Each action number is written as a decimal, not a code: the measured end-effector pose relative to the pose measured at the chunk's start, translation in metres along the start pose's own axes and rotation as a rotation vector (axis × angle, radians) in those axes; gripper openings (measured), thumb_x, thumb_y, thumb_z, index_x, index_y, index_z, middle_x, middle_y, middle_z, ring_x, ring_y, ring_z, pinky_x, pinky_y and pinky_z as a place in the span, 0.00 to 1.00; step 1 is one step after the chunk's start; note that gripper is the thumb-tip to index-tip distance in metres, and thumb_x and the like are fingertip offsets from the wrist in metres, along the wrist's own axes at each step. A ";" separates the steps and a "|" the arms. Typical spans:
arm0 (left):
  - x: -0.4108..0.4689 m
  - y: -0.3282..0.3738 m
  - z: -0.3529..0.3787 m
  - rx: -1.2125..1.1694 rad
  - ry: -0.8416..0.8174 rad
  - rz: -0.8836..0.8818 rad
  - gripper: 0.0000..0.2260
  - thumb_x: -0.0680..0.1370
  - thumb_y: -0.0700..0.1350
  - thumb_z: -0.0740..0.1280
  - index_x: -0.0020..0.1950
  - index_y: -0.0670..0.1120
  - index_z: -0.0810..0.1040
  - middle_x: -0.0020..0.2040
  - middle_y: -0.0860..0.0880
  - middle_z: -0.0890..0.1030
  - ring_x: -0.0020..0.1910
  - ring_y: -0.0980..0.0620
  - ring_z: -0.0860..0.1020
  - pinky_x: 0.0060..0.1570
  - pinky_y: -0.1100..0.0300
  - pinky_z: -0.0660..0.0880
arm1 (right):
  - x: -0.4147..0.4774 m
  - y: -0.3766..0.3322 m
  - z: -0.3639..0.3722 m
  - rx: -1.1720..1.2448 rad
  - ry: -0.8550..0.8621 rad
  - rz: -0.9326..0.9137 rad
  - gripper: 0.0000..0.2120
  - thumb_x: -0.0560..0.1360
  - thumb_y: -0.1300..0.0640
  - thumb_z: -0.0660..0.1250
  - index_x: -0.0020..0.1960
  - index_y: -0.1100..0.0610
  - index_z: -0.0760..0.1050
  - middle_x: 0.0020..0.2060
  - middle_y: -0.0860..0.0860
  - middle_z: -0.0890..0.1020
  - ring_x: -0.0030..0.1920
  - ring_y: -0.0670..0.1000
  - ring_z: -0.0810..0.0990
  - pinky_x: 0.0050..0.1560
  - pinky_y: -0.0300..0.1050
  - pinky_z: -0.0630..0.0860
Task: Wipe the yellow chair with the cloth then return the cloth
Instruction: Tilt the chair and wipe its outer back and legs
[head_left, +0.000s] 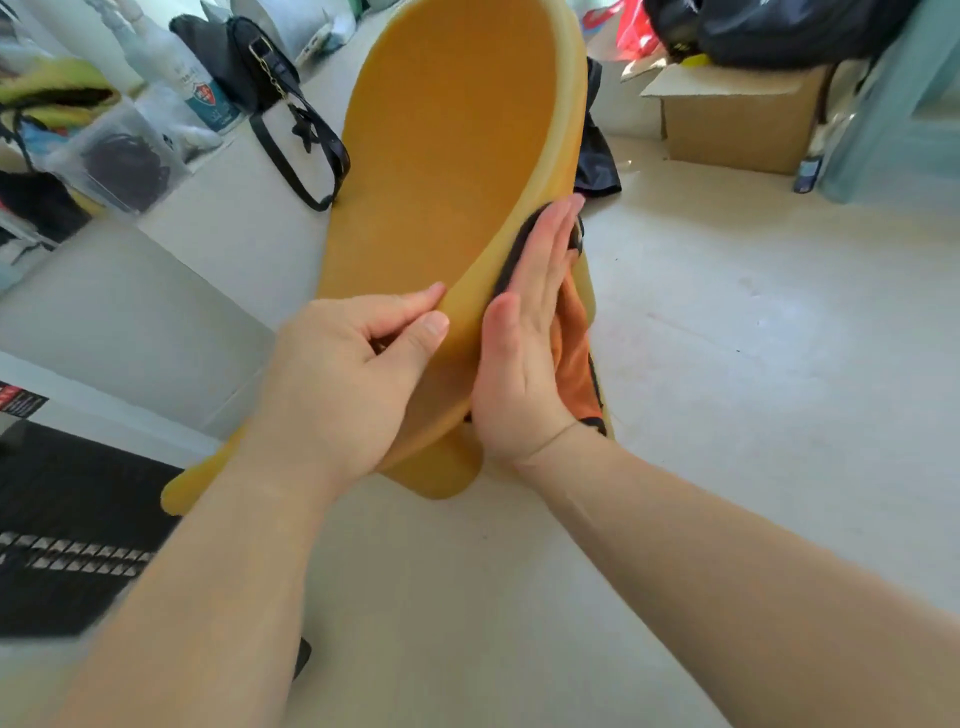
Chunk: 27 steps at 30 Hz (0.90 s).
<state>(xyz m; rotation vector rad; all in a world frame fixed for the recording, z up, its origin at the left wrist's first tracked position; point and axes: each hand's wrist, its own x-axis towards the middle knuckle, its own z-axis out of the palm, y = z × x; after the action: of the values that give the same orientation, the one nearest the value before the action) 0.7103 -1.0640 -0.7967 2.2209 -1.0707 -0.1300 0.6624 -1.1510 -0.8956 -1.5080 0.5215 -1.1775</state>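
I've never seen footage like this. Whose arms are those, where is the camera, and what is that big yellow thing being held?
There is no machine here. These are a person's two bare arms, filmed by one camera worn on the head, looking forward and down.

The left hand grips the rim of a yellow chair, which is tilted. The right hand lies flat, fingers straight, and presses an orange and dark cloth against the chair's outer side to wipe it.

Behind the chair are a black handbag and an open cardboard box, which stands on the pale floor. The other clutter is too blurred to name.
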 end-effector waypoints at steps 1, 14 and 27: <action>0.000 -0.002 0.000 0.023 0.005 0.010 0.11 0.79 0.52 0.68 0.61 0.58 0.82 0.56 0.66 0.80 0.58 0.69 0.76 0.59 0.72 0.71 | 0.012 -0.006 -0.008 0.013 0.001 0.013 0.46 0.78 0.29 0.37 0.81 0.64 0.38 0.81 0.59 0.38 0.81 0.55 0.35 0.80 0.58 0.36; -0.012 -0.001 0.018 0.346 0.363 0.253 0.13 0.81 0.53 0.62 0.60 0.52 0.83 0.50 0.56 0.85 0.48 0.56 0.81 0.48 0.54 0.77 | -0.006 0.066 -0.040 -0.442 -0.390 -0.658 0.42 0.80 0.31 0.40 0.80 0.57 0.30 0.79 0.55 0.31 0.78 0.73 0.39 0.77 0.71 0.44; -0.097 -0.024 0.133 -0.015 1.094 -0.014 0.06 0.81 0.40 0.62 0.55 0.47 0.75 0.48 0.53 0.77 0.47 0.55 0.76 0.49 0.57 0.74 | 0.001 0.065 -0.063 -0.343 -0.821 -1.156 0.32 0.79 0.58 0.62 0.80 0.64 0.56 0.80 0.60 0.55 0.81 0.62 0.52 0.79 0.55 0.57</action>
<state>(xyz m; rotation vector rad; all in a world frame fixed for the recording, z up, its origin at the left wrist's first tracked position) 0.6150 -1.0518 -0.9325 1.8168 -0.4162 0.9533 0.6245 -1.2018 -0.9608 -2.5090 -0.8712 -1.1233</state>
